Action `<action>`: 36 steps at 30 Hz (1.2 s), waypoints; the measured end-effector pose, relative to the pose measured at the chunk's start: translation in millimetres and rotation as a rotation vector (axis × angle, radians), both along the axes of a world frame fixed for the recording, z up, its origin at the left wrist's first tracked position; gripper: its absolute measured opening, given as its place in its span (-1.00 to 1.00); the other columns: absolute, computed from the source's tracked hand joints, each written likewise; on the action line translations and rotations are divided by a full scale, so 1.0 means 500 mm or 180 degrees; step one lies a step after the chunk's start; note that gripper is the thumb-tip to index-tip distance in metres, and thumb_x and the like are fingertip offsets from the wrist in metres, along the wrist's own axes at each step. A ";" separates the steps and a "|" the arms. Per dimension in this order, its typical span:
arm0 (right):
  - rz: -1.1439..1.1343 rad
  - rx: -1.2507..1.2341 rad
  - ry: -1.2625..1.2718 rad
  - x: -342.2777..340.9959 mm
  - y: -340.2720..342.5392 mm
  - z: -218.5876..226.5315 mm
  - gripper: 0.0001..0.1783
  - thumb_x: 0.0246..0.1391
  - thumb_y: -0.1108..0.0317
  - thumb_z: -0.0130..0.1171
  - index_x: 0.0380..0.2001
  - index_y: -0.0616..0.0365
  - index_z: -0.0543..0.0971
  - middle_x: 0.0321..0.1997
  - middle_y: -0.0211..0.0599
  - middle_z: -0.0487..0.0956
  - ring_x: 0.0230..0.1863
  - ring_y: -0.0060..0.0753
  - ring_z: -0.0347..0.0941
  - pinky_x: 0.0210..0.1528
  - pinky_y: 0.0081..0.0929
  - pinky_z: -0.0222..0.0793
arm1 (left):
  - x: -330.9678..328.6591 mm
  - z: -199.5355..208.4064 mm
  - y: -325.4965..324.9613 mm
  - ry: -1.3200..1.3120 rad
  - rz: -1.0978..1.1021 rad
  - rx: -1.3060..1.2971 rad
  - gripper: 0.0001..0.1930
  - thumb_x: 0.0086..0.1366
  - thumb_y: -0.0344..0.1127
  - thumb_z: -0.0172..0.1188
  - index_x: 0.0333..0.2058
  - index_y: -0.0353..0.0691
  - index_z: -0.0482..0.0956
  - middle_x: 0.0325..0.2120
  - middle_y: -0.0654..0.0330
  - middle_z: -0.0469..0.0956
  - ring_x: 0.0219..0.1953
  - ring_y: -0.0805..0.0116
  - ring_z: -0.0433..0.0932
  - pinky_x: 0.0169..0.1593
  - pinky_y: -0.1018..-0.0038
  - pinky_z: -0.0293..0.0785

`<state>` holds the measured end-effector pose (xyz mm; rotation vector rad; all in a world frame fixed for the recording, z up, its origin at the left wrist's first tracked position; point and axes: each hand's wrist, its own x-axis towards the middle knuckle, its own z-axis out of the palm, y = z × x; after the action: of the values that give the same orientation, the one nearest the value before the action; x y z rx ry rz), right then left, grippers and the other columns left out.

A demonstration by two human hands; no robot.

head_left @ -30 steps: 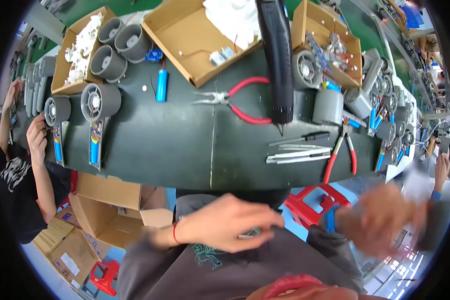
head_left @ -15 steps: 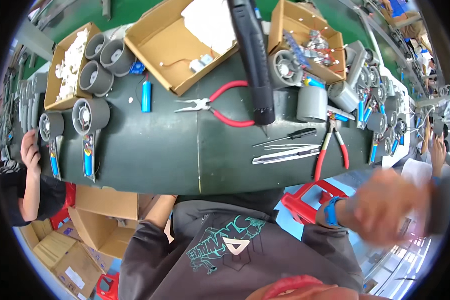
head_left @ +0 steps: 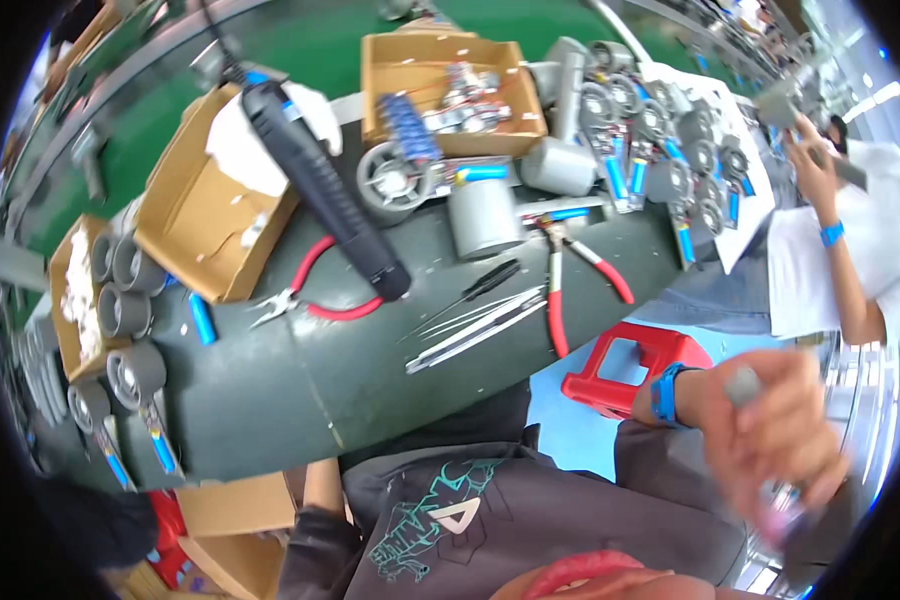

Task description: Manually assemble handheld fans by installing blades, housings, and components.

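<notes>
My right hand [head_left: 778,430] is raised at the lower right, beyond the table's edge. Its fingers are closed round a small thing with a grey rounded end [head_left: 743,386] and a shiny part lower down. Blur keeps me from naming it. A blue band [head_left: 664,396] circles that wrist. My left forearm [head_left: 323,487] reaches up to the table's front edge, where the hand is hidden. On the table lie red-handled pliers [head_left: 342,310], a black screwdriver [head_left: 491,282], a slim white cutter knife [head_left: 476,331] and red-handled cutters [head_left: 558,295]. A black cylindrical power tool [head_left: 322,185] hangs above them.
Cardboard boxes [head_left: 372,92] with small parts stand at the back. Grey fan housings with blue batteries [head_left: 667,182] crowd the right side. A red stool [head_left: 625,372] is under the table edge. Another person's hand [head_left: 812,175] holds a grey housing at the far right.
The view has swung to the right, so the table's things sit further left and tilted. My right hand shows a little more clearly, with a grey-ended thing visible in it.
</notes>
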<state>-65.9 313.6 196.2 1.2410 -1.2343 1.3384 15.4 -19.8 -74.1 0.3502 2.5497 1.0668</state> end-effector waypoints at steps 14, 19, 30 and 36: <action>0.0003 0.1527 -0.1938 0.101 0.187 -0.049 -0.67 0.14 0.08 0.11 -0.26 0.13 0.45 -0.62 -0.40 0.51 -0.68 -0.46 0.44 -0.65 -0.62 0.41 | 0.006 0.012 0.077 0.0465 -0.0184 -0.0512 -0.64 0.22 -0.15 0.11 -0.10 -0.27 0.55 -0.10 -0.04 0.53 -0.09 0.04 0.51 -0.02 0.24 0.41; 0.0174 0.1167 -0.1726 0.057 0.224 0.023 -0.65 0.07 0.06 0.21 -0.24 0.07 0.46 -0.58 -0.48 0.53 -0.67 -0.65 0.45 -0.66 -0.68 0.39 | -0.049 0.255 0.228 -0.0406 -0.1438 0.0503 -0.74 0.22 -0.29 0.14 -0.13 -0.24 0.54 -0.17 0.10 0.56 -0.14 0.05 0.52 -0.04 0.32 0.43; -0.0790 -0.0300 -0.1256 0.059 0.196 -0.009 -0.60 0.07 0.07 0.10 -0.24 0.19 0.37 -0.46 -0.30 0.56 -0.54 -0.34 0.50 -0.52 -0.39 0.46 | -0.128 0.310 0.294 0.1005 -0.0248 0.1297 -0.83 0.07 -0.65 0.10 -0.36 -0.32 0.58 -0.62 0.19 0.54 -0.61 0.35 0.50 -0.53 0.53 0.33; -0.1780 -0.0742 -0.3060 -0.037 0.349 -0.136 -0.34 0.25 -0.20 -0.27 -0.09 0.26 0.41 -0.52 -0.33 0.48 -0.66 -0.43 0.34 -0.62 -0.53 0.27 | -0.128 0.289 0.294 0.0554 -0.0122 0.1262 -0.85 0.15 -0.62 0.11 -0.30 -0.33 0.58 -0.61 0.19 0.53 -0.63 0.49 0.47 -0.54 0.63 0.32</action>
<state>-84.3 488.2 128.1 -0.0139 -1.8115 1.6060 -48.7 127.3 70.2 0.6149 2.4507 1.5907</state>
